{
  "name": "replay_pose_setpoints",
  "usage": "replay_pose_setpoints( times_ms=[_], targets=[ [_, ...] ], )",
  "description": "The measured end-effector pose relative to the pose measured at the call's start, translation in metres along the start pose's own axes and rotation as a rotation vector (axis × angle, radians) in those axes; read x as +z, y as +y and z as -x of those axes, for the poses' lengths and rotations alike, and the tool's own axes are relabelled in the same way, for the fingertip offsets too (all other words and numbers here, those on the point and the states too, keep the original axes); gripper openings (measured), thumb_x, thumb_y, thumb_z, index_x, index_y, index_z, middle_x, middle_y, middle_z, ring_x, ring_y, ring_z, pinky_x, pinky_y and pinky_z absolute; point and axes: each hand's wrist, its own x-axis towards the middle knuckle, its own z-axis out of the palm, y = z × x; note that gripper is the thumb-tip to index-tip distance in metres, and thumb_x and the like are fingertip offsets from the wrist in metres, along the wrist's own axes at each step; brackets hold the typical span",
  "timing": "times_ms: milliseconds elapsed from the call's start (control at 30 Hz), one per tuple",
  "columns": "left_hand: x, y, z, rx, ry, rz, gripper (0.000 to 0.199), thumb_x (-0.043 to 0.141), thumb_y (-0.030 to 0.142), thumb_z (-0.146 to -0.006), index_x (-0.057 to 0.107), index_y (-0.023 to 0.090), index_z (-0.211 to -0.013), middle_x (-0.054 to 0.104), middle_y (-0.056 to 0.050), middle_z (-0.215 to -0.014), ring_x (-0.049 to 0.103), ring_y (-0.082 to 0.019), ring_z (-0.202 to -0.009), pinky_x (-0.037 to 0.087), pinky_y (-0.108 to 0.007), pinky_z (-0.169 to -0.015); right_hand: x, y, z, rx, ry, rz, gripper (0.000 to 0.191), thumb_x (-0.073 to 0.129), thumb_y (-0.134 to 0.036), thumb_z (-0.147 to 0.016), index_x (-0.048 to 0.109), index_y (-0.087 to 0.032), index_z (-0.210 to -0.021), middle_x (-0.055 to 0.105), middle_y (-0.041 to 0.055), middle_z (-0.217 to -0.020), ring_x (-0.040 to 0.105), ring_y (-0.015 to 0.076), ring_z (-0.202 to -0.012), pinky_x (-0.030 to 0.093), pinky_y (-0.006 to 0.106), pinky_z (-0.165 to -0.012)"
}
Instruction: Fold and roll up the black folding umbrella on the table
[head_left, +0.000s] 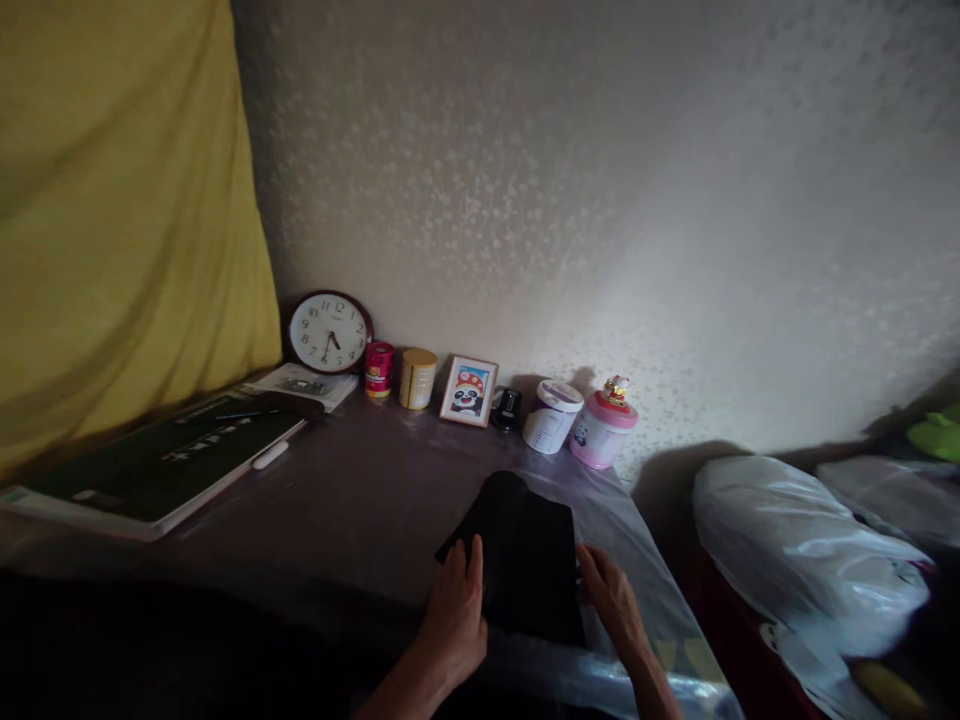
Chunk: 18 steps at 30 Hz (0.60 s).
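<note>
A black sheet (529, 565), folded or curled over along its upper left, lies near the front of the table; whether it is cloth or paper I cannot tell. My left hand (456, 605) rests on its left part, fingers stretched out and pressing down on it. At the sheet's right edge is my right hand (609, 592), with thumb and fingers closed on the border; the fingertips are partly hidden. Dim light hides the sheet's folds and lower edge.
Along the wall stand a round clock (330, 332), a red can (379, 370), a yellow can (418, 380), a framed panda picture (469, 390), a small black object (507, 410), a white tub (553, 417) and a pink-lidded jar (602, 430). A large green book (202, 460) lies left. White bags (802, 550) sit right.
</note>
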Motion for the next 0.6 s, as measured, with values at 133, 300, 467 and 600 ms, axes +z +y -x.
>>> replay_pose_setpoints(
  times_ms=[133, 300, 467, 600],
  targets=[
    [-0.004, 0.003, 0.003, -0.005, -0.018, -0.021, 0.091, 0.049, 0.0, -0.064, 0.003, 0.006, -0.142, 0.012, -0.023, -0.148, 0.015, -0.029, -0.136, 0.02, -0.038, -0.108, 0.009, -0.009, 0.011, 0.044, -0.03, -0.043, 0.051, 0.049, -0.06, -0.073, 0.066, -0.015, -0.093, 0.066, 0.0032, -0.066, 0.064, 0.0218, -0.065, 0.047, 0.028, -0.051],
    [-0.01, 0.007, 0.005, -0.019, -0.037, -0.044, 0.091, 0.049, 0.0, -0.063, 0.005, 0.005, -0.142, 0.013, -0.023, -0.148, 0.017, -0.03, -0.136, 0.02, -0.04, -0.108, 0.011, -0.031, 0.009, 0.009, -0.115, -0.244, 0.044, 0.059, -0.054, -0.068, 0.067, -0.015, -0.087, 0.067, 0.0035, -0.071, 0.062, 0.0215, -0.068, 0.048, 0.028, -0.056],
    [-0.011, 0.01, 0.004, -0.035, -0.04, -0.091, 0.091, 0.049, -0.002, -0.06, 0.007, 0.003, -0.141, 0.016, -0.025, -0.147, 0.019, -0.032, -0.135, 0.021, -0.041, -0.108, 0.021, -0.076, -0.001, -0.035, -0.224, -0.481, 0.042, 0.064, -0.051, -0.067, 0.066, -0.014, -0.089, 0.067, 0.0034, -0.073, 0.062, 0.0213, -0.072, 0.048, 0.028, -0.059],
    [-0.009, 0.01, 0.003, -0.062, -0.03, -0.078, 0.093, 0.051, -0.001, -0.059, 0.008, 0.002, -0.141, 0.021, -0.025, -0.146, 0.023, -0.032, -0.134, 0.022, -0.042, -0.108, 0.047, -0.105, -0.012, -0.028, -0.266, -0.603, 0.04, 0.069, -0.048, -0.064, 0.065, -0.016, -0.088, 0.065, 0.0024, -0.075, 0.06, 0.0183, -0.071, 0.047, 0.026, -0.06]
  ],
)
